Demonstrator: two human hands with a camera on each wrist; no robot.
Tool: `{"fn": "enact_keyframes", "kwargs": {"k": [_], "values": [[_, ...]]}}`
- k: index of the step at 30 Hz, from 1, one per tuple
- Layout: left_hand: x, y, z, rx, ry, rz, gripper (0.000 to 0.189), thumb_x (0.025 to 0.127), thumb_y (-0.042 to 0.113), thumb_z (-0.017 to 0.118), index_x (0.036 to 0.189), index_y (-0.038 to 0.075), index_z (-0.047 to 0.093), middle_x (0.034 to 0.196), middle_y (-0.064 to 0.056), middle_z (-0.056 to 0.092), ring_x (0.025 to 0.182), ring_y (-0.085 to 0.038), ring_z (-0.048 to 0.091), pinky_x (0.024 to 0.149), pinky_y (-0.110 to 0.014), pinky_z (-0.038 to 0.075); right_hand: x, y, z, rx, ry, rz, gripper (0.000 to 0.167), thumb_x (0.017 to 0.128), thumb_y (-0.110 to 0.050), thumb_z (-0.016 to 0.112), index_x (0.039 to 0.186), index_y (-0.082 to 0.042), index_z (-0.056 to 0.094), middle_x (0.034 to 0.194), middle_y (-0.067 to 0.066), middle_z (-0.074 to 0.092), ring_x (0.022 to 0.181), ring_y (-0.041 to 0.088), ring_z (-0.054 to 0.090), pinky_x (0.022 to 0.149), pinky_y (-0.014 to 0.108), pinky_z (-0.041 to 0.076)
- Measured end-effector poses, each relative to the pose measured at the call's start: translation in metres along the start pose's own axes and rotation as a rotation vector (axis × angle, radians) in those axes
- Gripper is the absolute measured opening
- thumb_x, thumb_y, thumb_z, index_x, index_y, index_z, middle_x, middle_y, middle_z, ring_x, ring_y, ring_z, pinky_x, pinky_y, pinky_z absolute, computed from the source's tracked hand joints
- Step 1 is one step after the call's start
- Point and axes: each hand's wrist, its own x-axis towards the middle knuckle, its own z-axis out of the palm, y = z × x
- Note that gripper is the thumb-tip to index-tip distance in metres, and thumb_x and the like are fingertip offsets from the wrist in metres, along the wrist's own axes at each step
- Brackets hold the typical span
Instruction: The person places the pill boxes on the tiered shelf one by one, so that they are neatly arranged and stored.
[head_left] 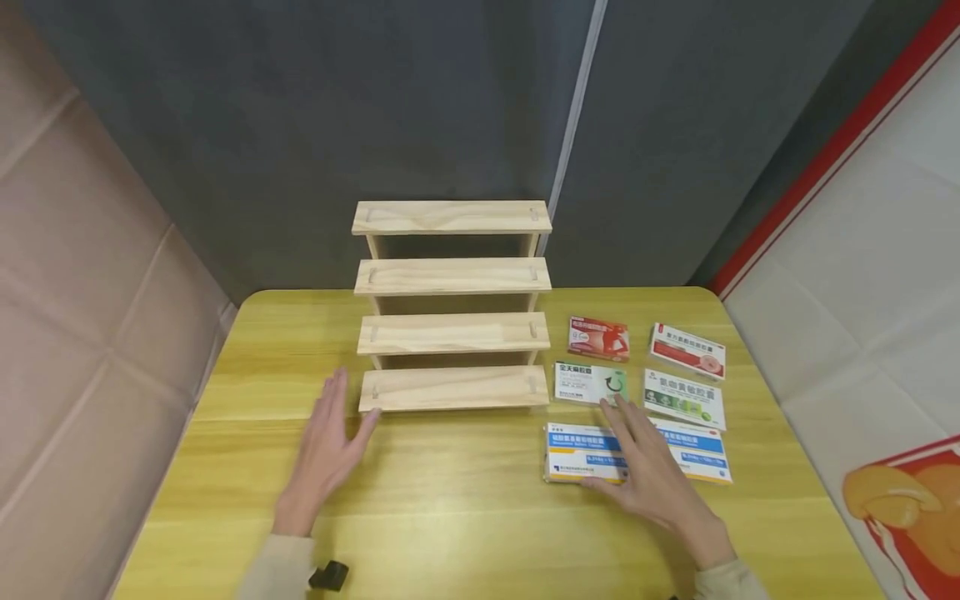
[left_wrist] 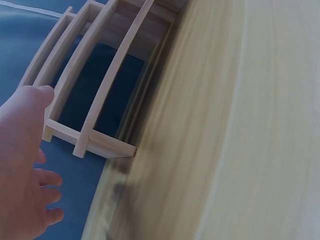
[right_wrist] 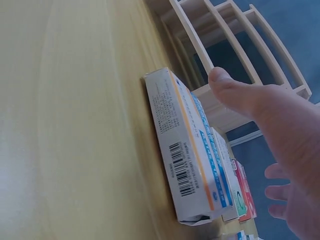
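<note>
My left hand (head_left: 326, 454) is held with fingers straight and thumb spread, near the front left corner of a stepped wooden rack (head_left: 453, 389); nothing is in it. Over the medicine boxes at the right, my right hand (head_left: 651, 475) has its fingers extended and thumb apart. Below it lies a blue-and-white medicine box (head_left: 573, 458), partly covered by the hand in the head view. A second blue-and-white box (head_left: 705, 460) shows beyond the hand's right side. In the right wrist view, the thumb (right_wrist: 227, 87) stands apart from the nearest blue-and-white box (right_wrist: 182, 160).
Behind those boxes lie a green-and-white box (head_left: 581, 382), a red box (head_left: 597, 339), a white box with green (head_left: 684, 400) and a white-and-red box (head_left: 687, 350). The rack has several tiers. A dark grey partition (head_left: 300, 150) rises behind the wooden table (head_left: 442, 533).
</note>
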Motion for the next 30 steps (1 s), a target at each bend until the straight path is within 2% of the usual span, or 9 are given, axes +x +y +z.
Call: {"fn": "enact_keyframes", "kwargs": {"k": [9,18,25,30], "values": [[0.014,-0.005,0.015,-0.078,-0.041,-0.057,0.091,0.102,0.058,0.047,0.163,0.008,0.002,0.170,-0.021,0.008,0.156,-0.044,0.010,0.125,-0.065,0.014,-0.004,0.001,0.008,0.023,0.009,-0.020,0.118,0.066,-0.052,0.091,0.158,-0.004,0.032,0.156,0.032,0.035,0.140,0.055,0.037,0.109,0.073,0.035],[0.019,-0.011,0.026,-0.142,-0.041,-0.084,0.091,0.101,0.060,0.049,0.164,0.012,0.003,0.170,-0.021,0.008,0.155,-0.045,0.013,0.124,-0.065,0.016,-0.012,0.000,0.015,0.049,-0.014,0.016,0.116,0.066,-0.049,0.092,0.156,-0.002,0.035,0.155,0.030,0.038,0.141,0.050,0.037,0.110,0.069,0.038],[0.020,-0.014,0.033,-0.170,-0.050,-0.106,0.090,0.101,0.060,0.048,0.164,0.014,0.003,0.170,-0.019,0.008,0.155,-0.044,0.015,0.124,-0.066,0.017,-0.017,-0.001,0.019,0.036,-0.035,0.044,0.118,0.066,-0.051,0.092,0.157,-0.004,0.034,0.154,0.032,0.037,0.139,0.052,0.039,0.111,0.071,0.035],[0.020,-0.016,0.036,-0.207,-0.049,-0.118,0.089,0.101,0.059,0.049,0.164,0.015,0.005,0.170,-0.020,0.009,0.154,-0.045,0.015,0.123,-0.066,0.018,-0.017,0.000,0.021,0.032,-0.011,0.041,0.113,0.066,-0.037,0.096,0.155,-0.002,0.036,0.149,0.034,0.041,0.135,0.055,0.040,0.106,0.072,0.041]]}}
